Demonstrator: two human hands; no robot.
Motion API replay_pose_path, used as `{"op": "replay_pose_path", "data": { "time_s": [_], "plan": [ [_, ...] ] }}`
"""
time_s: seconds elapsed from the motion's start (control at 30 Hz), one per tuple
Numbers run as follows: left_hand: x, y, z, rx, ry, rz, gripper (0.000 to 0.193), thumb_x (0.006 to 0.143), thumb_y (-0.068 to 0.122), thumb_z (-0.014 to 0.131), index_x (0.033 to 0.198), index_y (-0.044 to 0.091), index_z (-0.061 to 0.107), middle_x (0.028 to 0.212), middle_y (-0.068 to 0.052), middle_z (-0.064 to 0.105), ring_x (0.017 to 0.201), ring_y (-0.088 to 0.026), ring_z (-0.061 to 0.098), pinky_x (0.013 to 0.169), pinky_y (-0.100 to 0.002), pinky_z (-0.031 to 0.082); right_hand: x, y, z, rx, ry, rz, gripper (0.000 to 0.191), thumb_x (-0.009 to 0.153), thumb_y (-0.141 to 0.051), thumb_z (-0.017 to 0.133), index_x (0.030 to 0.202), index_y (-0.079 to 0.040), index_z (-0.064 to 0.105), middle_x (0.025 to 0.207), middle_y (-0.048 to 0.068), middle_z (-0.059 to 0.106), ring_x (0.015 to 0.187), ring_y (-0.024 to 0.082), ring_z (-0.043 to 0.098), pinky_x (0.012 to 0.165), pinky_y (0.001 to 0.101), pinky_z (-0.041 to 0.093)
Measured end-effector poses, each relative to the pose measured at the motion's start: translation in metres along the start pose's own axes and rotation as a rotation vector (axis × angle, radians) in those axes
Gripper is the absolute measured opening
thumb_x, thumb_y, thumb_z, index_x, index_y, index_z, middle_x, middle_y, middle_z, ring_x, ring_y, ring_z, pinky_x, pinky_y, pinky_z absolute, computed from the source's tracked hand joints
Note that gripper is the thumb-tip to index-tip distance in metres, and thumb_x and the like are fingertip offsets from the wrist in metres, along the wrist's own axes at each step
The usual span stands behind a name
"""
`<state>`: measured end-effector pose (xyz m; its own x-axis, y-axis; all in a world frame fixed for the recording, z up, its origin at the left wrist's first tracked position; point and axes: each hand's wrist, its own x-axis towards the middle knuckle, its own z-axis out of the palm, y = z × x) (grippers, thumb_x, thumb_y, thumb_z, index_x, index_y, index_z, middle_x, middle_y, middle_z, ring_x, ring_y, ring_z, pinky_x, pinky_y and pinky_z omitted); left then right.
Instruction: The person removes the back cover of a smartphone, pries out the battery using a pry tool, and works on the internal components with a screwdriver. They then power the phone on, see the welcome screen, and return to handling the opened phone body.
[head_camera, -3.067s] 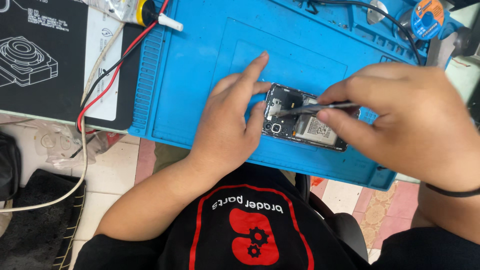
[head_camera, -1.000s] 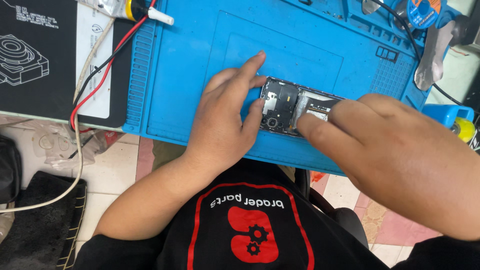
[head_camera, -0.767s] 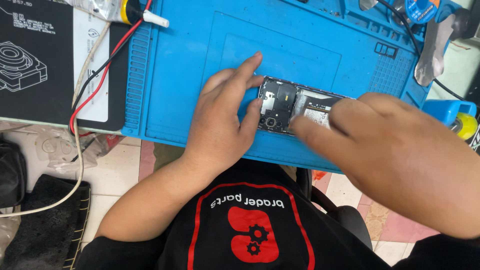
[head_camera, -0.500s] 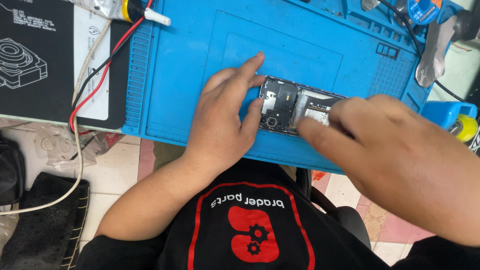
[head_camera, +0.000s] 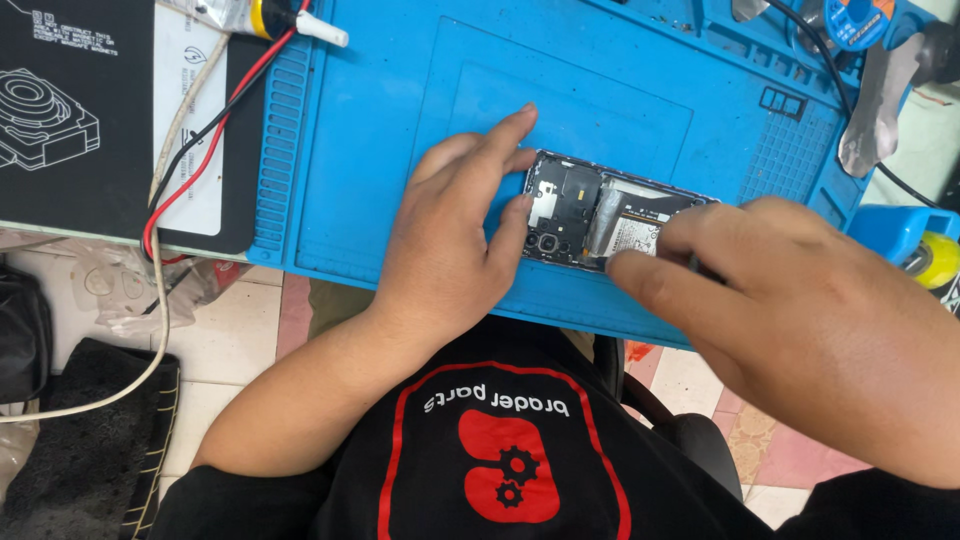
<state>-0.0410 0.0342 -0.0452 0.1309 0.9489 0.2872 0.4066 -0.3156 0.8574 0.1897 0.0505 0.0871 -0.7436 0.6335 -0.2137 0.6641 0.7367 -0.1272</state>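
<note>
Surface: blue silicone work mat (head_camera: 380, 150) covers the surface, with tiled floor below its near edge.
Phone: an opened phone (head_camera: 600, 215), back cover off, lies flat near the mat's front edge, its boards and battery showing.
Left hand: left hand (head_camera: 450, 235) lies flat and spread, with fingertips pressing the phone's left end to steady it; it grips nothing.
Right hand: right hand (head_camera: 790, 310) curls over the phone's right half, fingertips on the battery area; whether it pinches a tool I cannot tell.
Doing it well: probably keep the left hand's pressure even so the phone cannot slide, and work with small, light fingertip moves.
Change: earlier, thin tweezers showed in the right hand; now none is visible, and the hand covers more of the phone.
Nearby: red and black wires (head_camera: 200, 150) trail off the mat's left side.
</note>
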Motion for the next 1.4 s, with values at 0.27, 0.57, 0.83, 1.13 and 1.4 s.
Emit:
{"op": "replay_pose_path", "data": {
  "time_s": [0.27,0.57,0.83,1.13,1.4],
  "plan": [
    [0.0,0.001,0.0,0.013,-0.004,0.003,0.06,0.097,-0.001,0.068,0.152,0.007,0.046,0.124,-0.008,0.074,0.125,-0.027,0.063,0.111,-0.039,0.047,0.005,-0.004,-0.005,-0.033,0.057,-0.006,0.041,0.075,-0.022,0.072,0.116,-0.017,0.072,0.091,0.004,0.067,0.075,0.028,0.065,0.067,0.0392,0.054],
    [-0.001,-0.003,-0.006,-0.077,-0.014,0.031,0.046,0.093,0.001,0.065,0.138,0.008,0.061,0.131,-0.009,0.071,0.13,-0.029,0.062,0.115,-0.039,0.048,-0.002,0.008,-0.006,0.254,0.193,0.108,0.019,0.078,-0.006,0.079,0.096,-0.011,0.077,0.092,0.006,0.071,0.078,0.023,0.069,0.065,0.0338,0.054],
    [0.002,0.0,-0.011,-0.121,-0.09,0.107,0.035,0.089,0.023,0.084,0.119,0.011,0.074,0.139,-0.009,0.065,0.133,-0.032,0.054,0.114,-0.042,0.045,-0.014,0.059,0.033,0.758,0.344,0.463,0.021,0.087,-0.004,0.08,0.106,-0.001,0.071,0.104,0.006,0.072,0.087,0.01,0.065,0.074,0.0202,0.05],
    [0.002,0.0,-0.006,-0.102,-0.036,0.079,0.015,0.094,0.02,0.08,0.107,0.012,0.079,0.124,-0.005,0.072,0.125,-0.029,0.06,0.108,-0.039,0.048,-0.008,0.059,0.052,0.997,0.331,0.506,0.02,0.089,-0.004,0.078,0.107,0.001,0.071,0.098,0.007,0.073,0.087,0.01,0.07,0.076,0.0217,0.055],
    [0.003,0.004,-0.004,-0.068,0.071,0.082,0.02,0.088,0.02,0.085,0.108,0.015,0.08,0.121,-0.004,0.072,0.118,-0.027,0.062,0.103,-0.037,0.051,-0.001,0.055,0.06,1.055,0.354,0.638,0.016,0.101,-0.014,0.071,0.095,0.002,0.072,0.076,0.007,0.069,0.065,0.011,0.064,0.061,0.0248,0.053]
  ]
}}
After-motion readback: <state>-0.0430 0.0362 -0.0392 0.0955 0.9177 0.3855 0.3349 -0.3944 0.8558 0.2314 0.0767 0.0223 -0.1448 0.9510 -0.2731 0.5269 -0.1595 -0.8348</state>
